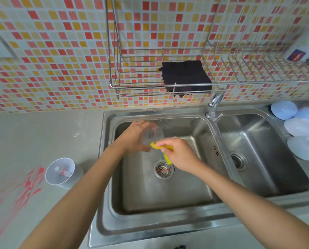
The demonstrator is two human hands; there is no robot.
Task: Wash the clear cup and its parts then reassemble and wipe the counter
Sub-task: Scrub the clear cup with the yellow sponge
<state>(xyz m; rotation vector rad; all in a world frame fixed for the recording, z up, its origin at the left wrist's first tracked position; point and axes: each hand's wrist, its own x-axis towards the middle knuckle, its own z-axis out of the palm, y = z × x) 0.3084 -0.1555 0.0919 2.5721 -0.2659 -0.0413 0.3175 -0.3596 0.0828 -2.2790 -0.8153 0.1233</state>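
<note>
My left hand [135, 136] is wrapped around the clear plastic cup [152, 135], fingers closed on its side, holding it tilted above the far left part of the left basin of the stainless steel double sink [170, 193]. My right hand [179, 154] is closed around a yellow sponge [165, 151], pinching it against the near edge of the cup; part of the sponge hangs below my fingers, above the round metal drain strainer [163, 169]. On the grey counter [42, 133] to the left of the sink stands a white plastic cup [63, 172] with small parts inside, one of them pink. A dark cloth [186, 76] lies in the wire rack [141, 83] on the tiled wall beyond the sink, left of the chrome tap [214, 108].
</note>
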